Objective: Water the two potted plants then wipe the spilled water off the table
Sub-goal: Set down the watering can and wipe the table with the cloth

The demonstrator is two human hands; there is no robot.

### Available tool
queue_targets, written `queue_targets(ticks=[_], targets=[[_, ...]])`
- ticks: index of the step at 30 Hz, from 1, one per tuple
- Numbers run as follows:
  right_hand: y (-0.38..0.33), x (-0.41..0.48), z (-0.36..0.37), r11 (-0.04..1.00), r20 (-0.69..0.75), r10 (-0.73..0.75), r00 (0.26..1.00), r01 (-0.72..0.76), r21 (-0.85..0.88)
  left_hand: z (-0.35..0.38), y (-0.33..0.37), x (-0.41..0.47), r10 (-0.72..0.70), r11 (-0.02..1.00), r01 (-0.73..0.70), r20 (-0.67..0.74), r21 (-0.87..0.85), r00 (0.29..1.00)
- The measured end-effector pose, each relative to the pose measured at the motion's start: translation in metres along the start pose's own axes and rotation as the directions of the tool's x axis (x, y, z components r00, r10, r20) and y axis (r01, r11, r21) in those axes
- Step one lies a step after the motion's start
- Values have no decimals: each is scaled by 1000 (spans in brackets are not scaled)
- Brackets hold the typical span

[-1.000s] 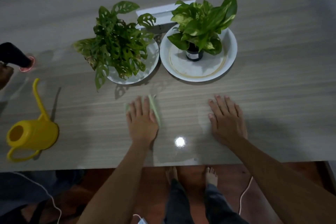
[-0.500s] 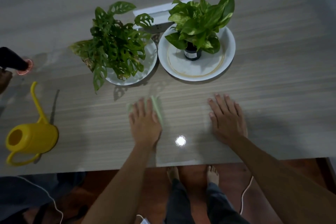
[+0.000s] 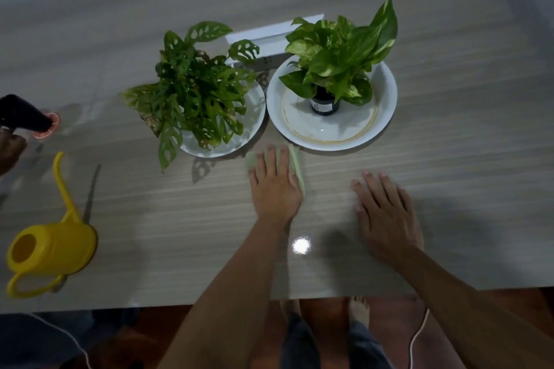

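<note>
Wipe step in hand, I judge: yellow watering can (image 3: 51,249) is parked at the table's 9 o'clock edge, nobody holding it, so I read the watering as done. My left hand (image 3: 274,186) lies flat, fingers spread, pressing a pale green cloth (image 3: 296,168) onto the table (image 3: 449,159); it's a palm-down press, not a pinch, and the cloth shows only past the fingertips and along the hand's 3 o'clock side. Cloth sits just at 6 o'clock of the gap between the two white plates, close to both rims; can't tell if it touches either. Right hand (image 3: 386,213) is open and empty, flat on the table at 3 o'clock of the left, apparently bracing. Hole-leaved plant (image 3: 195,96) stands on the left plate (image 3: 254,117), its leaves hanging over the rim toward 8 o'clock; the broad-leaved plant (image 3: 338,54) in its dark pot (image 3: 323,103) is on the right plate (image 3: 386,117). Can't see the spill itself, since the tabletop is glossy and dim, with one lamp glare at 6 o'clock of the cloth. Next move, as I see it: keep pressure even, sweep the cloth along the plate fronts from 9 to 3 o'clock, stay off the rims and low leaves. A second person's hand with a dark object sits at far 9 o'clock.
</note>
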State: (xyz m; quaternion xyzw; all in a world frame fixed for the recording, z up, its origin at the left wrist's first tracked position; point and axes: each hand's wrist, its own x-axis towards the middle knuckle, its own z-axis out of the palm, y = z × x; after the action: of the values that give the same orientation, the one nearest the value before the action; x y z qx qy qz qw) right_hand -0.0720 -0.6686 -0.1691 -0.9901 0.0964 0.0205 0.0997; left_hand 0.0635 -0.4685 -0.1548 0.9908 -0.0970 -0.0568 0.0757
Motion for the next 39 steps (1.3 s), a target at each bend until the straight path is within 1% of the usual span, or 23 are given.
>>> queue_targets(ticks=[2,5,6,8,9,10,14,17,19,21,23,25,27,29,30,32,34,36,37,38,39], targets=[[1,1,0,1000,-2,-6,1000,6,-6,-1,-6,15,-19,1000,19,-9,-16,1000],[1,1,-1,1000,-1,-4,1000,4,-5,-2,-6,13,-43,997,39,-54,-60,998],[1,1,-1,1000,-2,-2,1000,2,-6,-2,-6,9,-16,997,11,-66,-82,998],[1,1,0,1000,-2,-6,1000,6,-15,-1,-8,-1,88,989,-97,-83,-113,993],[1,2,0,1000,-1,-10,1000,10,-15,0,-10,-4,123,985,-131,-82,-112,989],[2,2,0,1000,1,-13,1000,13,-14,1,-10,-4,126,985,-134,-75,-105,989],[1,2,0,1000,6,-11,1000,11,-22,2,-1,8,-2,997,-2,-57,-74,998],[1,2,0,999,14,-15,1000,15,-33,3,8,22,-93,992,86,-69,-92,993],[2,3,0,999,24,-16,1000,17,-39,4,10,31,-134,986,128,-54,-104,990],[2,3,-2,999,24,-17,1000,18,-33,4,10,38,-141,985,137,-34,-101,989],[0,3,-4,1000,24,-18,1000,18,-25,2,7,34,-113,990,111,-16,-83,993],[-1,0,-7,1000,30,-11,999,12,-22,-1,4,15,-64,997,63,-31,-44,997],[-2,0,-12,1000,36,-4,999,4,-2,0,4,-20,-34,999,32,-50,-28,998],[-3,0,-17,999,47,-4,999,2,33,6,12,-69,9,1000,-10,-22,-17,1000],[-3,0,-19,998,53,-3,999,0,57,9,21,-94,49,999,-49,8,-23,999],[2,1,-23,993,26,10,1000,-13,121,18,48,-128,174,984,-171,71,-44,982],[18,4,-26,991,-18,33,999,-30,130,23,78,-127,294,955,-290,88,-56,952],[43,5,-30,996,-42,48,998,-45,72,16,95,-100,360,933,-361,111,-13,926],[58,6,-33,998,-55,56,997,-54,36,12,92,-84,350,933,-357,132,33,927],[73,7,-36,998,-67,69,995,-69,6,8,82,-69,303,946,-316,150,69,941],[87,8,-38,996,-78,86,993,-87,-15,5,67,-60,223,966,-238,148,97,964]])
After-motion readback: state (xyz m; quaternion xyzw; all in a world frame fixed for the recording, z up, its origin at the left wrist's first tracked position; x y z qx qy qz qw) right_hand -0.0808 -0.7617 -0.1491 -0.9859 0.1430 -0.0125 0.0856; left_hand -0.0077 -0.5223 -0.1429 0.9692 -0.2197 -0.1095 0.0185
